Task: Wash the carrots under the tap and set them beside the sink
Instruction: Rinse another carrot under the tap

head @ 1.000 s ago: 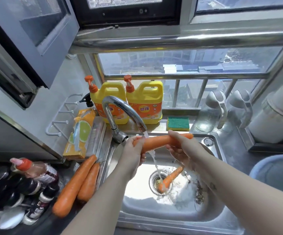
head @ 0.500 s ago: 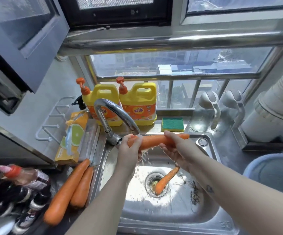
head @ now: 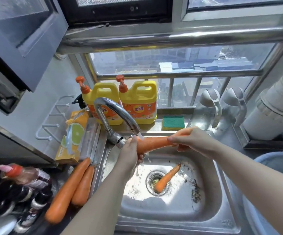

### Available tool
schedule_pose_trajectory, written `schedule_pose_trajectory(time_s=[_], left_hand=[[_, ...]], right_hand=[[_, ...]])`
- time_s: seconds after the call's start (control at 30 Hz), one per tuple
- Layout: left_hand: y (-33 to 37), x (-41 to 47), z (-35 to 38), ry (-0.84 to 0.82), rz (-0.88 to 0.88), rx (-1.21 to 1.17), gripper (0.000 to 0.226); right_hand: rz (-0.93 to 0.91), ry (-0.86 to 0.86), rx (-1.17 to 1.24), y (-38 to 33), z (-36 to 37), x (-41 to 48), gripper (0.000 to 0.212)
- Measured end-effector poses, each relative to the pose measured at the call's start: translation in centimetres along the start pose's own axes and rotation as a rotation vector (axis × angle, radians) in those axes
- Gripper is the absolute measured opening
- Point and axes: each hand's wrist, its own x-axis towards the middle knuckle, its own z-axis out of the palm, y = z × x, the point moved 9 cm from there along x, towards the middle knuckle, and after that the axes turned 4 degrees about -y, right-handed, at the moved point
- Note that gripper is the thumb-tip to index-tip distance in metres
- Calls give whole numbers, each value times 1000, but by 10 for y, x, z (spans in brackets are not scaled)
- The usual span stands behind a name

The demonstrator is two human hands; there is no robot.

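Note:
A long orange carrot lies level under the running tap, above the steel sink. My left hand grips its thick left end, with water spilling over the fingers. My right hand grips its thin right end, which the fingers hide. A smaller carrot lies in the sink basin with its thick end on the drain. Two more carrots, a long one and a shorter one, rest side by side on the counter just left of the sink.
Two yellow detergent jugs and a green sponge stand on the ledge behind the sink. A yellow box leans at the left. Dark bottles crowd the left counter. Clear jugs stand right, a blue basin further right.
Both hands still hold the carrot under the tap. My right hand has slid to the carrot's thin tip and covers it. The view has shifted slightly.

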Motion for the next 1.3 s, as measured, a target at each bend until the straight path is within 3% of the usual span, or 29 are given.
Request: schedule_pose_trajectory(time_s=[0.13, 0.27, 0.4, 0.53, 0.7, 0.83, 0.93, 1.03, 1.13, 1.3], left_hand=[[-7, 1, -3, -44, -40, 48, 26], [-13, -5, 11, -125, -19, 70, 25], [-3, -15, 15, -238, 51, 85, 26], [6, -20, 13, -310, 100, 70, 27], [10, -10, -6, 33, 184, 248, 32], [15, -15, -8, 243, 204, 185, 27], [5, -11, -15, 312, 113, 63, 43], [-8, -11, -10, 225, -12, -32, 42], [-16, -22, 11, 38, -113, -244, 38], [-17, -46, 38, -274, -220, -619, 38]], right_hand=[[-39, -154, -687, -5, 23, 2, 32], [-79, -40, -1089, -8, 56, -1, 34], [-27, 15, -1035, -1, 57, -2, 37], [-1, -106, -867, -4, 64, 0, 38], [-75, -37, -940, -21, 70, -3, 44], [-209, 74, -1062, -35, 79, -17, 38], [-225, 100, -1054, -35, 84, -23, 35], [-108, 33, -955, -20, 73, -16, 35], [-4, -86, -804, -4, 67, -8, 35], [-22, -99, -685, 14, 70, -5, 28]])
